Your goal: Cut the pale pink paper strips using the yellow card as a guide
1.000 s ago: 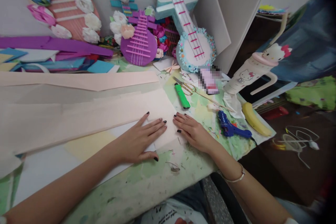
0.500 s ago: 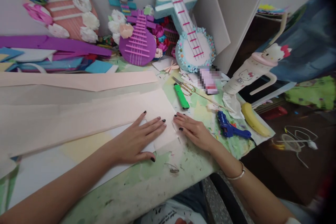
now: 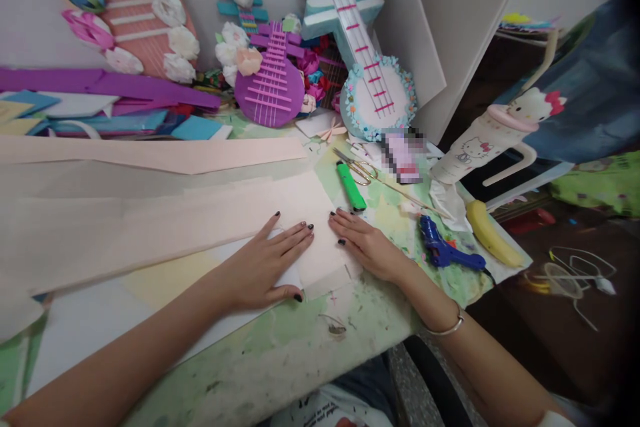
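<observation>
A long pale pink sheet of paper point(image 3: 165, 220) stretches from the left over the table, folded along its far edge. My left hand point(image 3: 273, 260) lies flat on it near its right end, fingers stretched and thumb spread. Close by on the right, my right hand point(image 3: 367, 243) rests with extended fingers on the sheet's right edge, touching it. Neither hand grips anything. Under the pink paper, a white sheet with a yellow patch point(image 3: 165, 287) shows in part.
Beyond my right hand lie a green utility knife point(image 3: 351, 187), scissors point(image 3: 363, 170), a blue glue gun point(image 3: 445, 247) and a banana point(image 3: 493, 235). A tall tumbler point(image 3: 473, 147) stands behind them. Paper-decorated instruments, one purple point(image 3: 270, 93) and one light blue point(image 3: 377, 90), lean at the back.
The view has shifted slightly, so most things appear a little further right. My right hand has slid a little left over the paper's edge; my left hand stays flat in place.
</observation>
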Demonstrator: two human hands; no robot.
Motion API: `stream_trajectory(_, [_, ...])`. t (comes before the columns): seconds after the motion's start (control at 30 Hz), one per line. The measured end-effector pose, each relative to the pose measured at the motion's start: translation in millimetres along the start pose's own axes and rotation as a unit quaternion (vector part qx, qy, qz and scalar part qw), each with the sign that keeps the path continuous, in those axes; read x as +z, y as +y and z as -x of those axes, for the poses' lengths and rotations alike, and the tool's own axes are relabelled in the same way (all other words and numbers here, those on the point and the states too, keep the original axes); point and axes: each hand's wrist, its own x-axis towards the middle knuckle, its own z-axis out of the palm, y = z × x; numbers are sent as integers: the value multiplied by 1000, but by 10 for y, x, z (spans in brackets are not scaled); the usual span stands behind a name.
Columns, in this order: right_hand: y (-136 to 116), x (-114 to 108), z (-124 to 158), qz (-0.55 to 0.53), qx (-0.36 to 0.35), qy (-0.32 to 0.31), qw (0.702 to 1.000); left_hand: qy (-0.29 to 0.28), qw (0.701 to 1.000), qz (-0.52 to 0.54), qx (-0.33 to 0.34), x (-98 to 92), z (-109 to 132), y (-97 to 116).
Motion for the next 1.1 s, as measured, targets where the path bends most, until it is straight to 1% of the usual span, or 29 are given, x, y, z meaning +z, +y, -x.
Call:
stream_trajectory(0.13, [44, -8, 7, -17, -10, -2, 1000, -16, 1000, 4, 1, -14, 6, -30])
stream_trajectory(0.43, [143, 6, -7, -55, -18, 0, 998, -23, 1000, 5, 19, -34, 1, -107])
stream_trajectory(0.6, [114, 13, 7, -54, -12, 12, 998, -10, 1000, 2, 26, -5, 0, -124])
stream_trajectory(0.77, [108, -1, 24, -77, -3, 36, 996, 16, 999, -8, 37, -4, -3, -87])
stream_trajectory(0.87, [108, -6, 8, -73, 2, 33, 997, 24, 999, -15, 33, -18, -5, -72])
stream_trajectory(0.97, [101, 8, -18, -54, 5, 22, 998, 7, 999, -17, 27, -26, -5, -71])
stream_trajectory(1.1, [117, 38, -35, -43, -2, 29, 999, -3, 1000, -4, 24, -29, -6, -77])
